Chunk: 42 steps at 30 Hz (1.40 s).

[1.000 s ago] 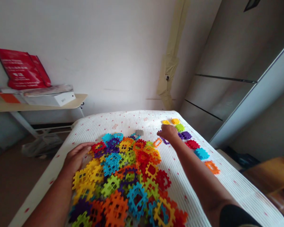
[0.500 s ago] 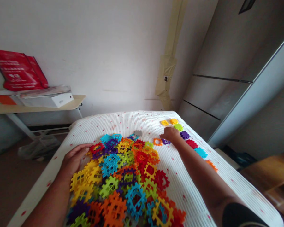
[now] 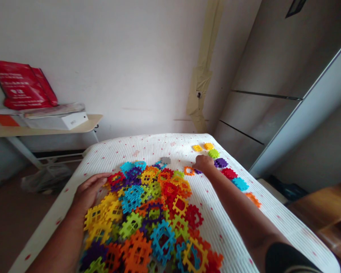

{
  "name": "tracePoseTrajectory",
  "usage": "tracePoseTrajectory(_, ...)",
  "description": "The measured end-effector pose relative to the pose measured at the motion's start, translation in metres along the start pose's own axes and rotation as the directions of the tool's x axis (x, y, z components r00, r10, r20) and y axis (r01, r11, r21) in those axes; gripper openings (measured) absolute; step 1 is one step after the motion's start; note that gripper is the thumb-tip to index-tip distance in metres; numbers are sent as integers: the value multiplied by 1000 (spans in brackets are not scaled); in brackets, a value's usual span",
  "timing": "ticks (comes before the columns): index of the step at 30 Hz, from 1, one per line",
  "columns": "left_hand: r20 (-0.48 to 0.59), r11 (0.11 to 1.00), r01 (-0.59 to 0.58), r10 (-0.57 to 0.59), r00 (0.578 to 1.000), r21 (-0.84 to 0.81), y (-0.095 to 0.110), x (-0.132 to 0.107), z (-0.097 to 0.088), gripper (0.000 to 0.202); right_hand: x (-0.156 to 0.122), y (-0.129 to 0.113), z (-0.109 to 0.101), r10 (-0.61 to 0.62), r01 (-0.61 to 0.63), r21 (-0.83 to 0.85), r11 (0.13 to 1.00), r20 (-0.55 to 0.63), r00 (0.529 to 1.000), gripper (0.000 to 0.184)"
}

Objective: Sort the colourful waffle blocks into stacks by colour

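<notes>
Two bare hands are held at a heap of interlocking plastic waffle blocks

The left hand point(image 3: 88, 192) is laid against the near left edge of the heap of plastic waffle blocks point(image 3: 150, 206), its grip released and its fingers extended over yellow and red pieces. The right hand point(image 3: 204, 163) is held above the heap's far right edge with its fingers curled downward; whether its grip is clenched on a piece cannot be told. A purple block point(image 3: 198, 171) is partly hidden beneath it, and an orange ring-shaped block point(image 3: 189, 171) lies just beside it.

The heap rests on a white ribbed bed cover point(image 3: 224, 231) flecked with red. A line of separate blocks point(image 3: 230, 173) is spread along the cover's right side, and a grey block point(image 3: 165, 160) lies just beyond the heap.

Farther off, a red bag point(image 3: 22, 85) and a white box point(image 3: 57, 121) are placed on a light wood tabletop point(image 3: 93, 120) against the wall. Beige tape point(image 3: 201, 83) runs down the wall.
</notes>
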State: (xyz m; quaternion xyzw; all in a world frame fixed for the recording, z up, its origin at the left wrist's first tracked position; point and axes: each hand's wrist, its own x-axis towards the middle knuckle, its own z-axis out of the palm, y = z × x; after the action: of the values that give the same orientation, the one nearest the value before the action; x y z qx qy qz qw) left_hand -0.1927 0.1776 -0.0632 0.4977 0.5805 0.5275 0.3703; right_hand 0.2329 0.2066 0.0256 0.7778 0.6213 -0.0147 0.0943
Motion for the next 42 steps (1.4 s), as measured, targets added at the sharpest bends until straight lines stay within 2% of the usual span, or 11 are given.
tracePoseTrajectory(7,-6,1000,23,-23,1000,-15,6,-3,2,39,3,2,4,-13,13,2,1000,-16,1000,48)
tracePoseTrajectory(18,1,1000,-6,6,1000,-29,-2,0,0,41,2,3,5,-43,43,-13,999,-10,999,46)
tracePoseTrajectory(27,-6,1000,2,-2,1000,-13,3,-2,1,41,-5,2,-1,-63,62,-47,997,-25,998,45)
tracePoseTrajectory(30,-13,1000,13,-14,1000,-20,2,-2,1,40,-11,-4,-6,-122,119,-69,991,-39,992,40)
tracePoseTrajectory(34,2,999,22,-22,1000,-42,3,-2,1,40,-22,-16,-9,-278,276,-93,957,-12,960,42)
tracePoseTrajectory(38,4,997,38,-37,999,-62,6,-4,2,39,-29,-24,-4,-380,381,-116,917,30,924,42)
tracePoseTrajectory(42,9,995,46,-46,999,-83,6,-5,2,37,-29,-28,3,-440,437,-122,891,4,898,36)
